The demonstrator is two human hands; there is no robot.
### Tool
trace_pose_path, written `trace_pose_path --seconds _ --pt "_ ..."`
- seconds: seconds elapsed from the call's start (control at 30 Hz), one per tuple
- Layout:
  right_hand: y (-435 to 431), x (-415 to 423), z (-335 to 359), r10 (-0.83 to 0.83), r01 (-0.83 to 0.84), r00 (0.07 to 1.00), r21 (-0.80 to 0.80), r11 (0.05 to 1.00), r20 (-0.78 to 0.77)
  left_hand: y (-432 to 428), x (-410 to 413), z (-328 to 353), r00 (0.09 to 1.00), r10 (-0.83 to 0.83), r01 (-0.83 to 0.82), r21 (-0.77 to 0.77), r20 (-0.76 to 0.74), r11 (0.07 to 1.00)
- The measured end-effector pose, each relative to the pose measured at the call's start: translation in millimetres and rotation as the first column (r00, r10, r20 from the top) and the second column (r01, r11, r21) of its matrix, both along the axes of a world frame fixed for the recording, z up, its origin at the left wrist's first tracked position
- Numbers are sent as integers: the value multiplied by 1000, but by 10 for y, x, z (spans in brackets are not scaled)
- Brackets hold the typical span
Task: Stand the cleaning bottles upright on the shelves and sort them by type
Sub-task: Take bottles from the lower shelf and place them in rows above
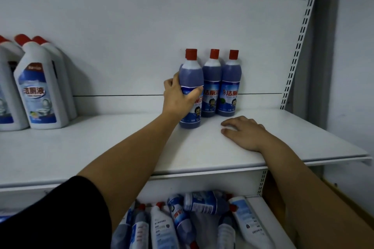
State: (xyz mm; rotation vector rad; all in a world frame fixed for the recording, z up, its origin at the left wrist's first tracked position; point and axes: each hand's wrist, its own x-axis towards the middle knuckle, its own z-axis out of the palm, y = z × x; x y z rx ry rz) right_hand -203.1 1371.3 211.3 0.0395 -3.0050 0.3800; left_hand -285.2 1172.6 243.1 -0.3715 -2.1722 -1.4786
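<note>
Upper shelf [121,147]: white bottles [40,87] upright left, blue bottles [220,87] upright centre-right. Lower shelf [262,207]: mixed bottles [182,220] lying jumbled.

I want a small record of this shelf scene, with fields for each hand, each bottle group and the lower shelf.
left hand: grips a tall blue plastic bottle with red cap that stands on the white upper shelf
right hand: rests on the upper shelf, holds nothing
blue group: two more blue red-capped bottles upright, right of the held one
white group: white angled-neck bottles with red caps upright at the left end
lower shelf: mixed pile of bottles lying down, unsorted
</note>
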Motion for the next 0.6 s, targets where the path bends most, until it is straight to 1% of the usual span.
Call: trace_pose_path --seconds 0.1,0.17,0.2,0.27,0.3,0.37,0.4,0.43,0.53,0.6 --pt "5 -9 3 -7 8 1000 7 1000 -7 -16 46 -54 1000 9 -9 -39 -18 999" --pt "9 -14 10 -15 15 1000 10 1000 -6 -50 77 -95 1000 20 -21 -125 -8 992" --pt "10 -16 13 -17 17 1000 12 1000 -6 -76 93 -115 999 25 -20 -184 21 983" --pt "15 -21 9 -20 20 1000 13 1000 -8 -158 129 -157 990 20 25 -315 140 949" --pt "15 -22 6 -21 21 1000 12 1000 -10 -219 148 -187 977 35 58 -421 209 905" --pt "4 -16 -2 -26 26 1000 14 1000 -14 -355 238 -241 946 123 122 -680 300 723" --pt "-4 -10 -5 -30 30 999 17 999 -14 -427 302 -255 941 152 140 -754 304 641" --pt "-9 -3 -7 -37 38 999 20 999 -11 -498 367 -257 940 156 155 -785 305 599" --pt "-38 32 -8 -84 84 996 19 996 15 -741 601 -218 939 116 202 -795 322 572" --pt "-107 82 -19 -115 115 993 16 993 16 -934 741 -222 941 105 207 -791 323 575"
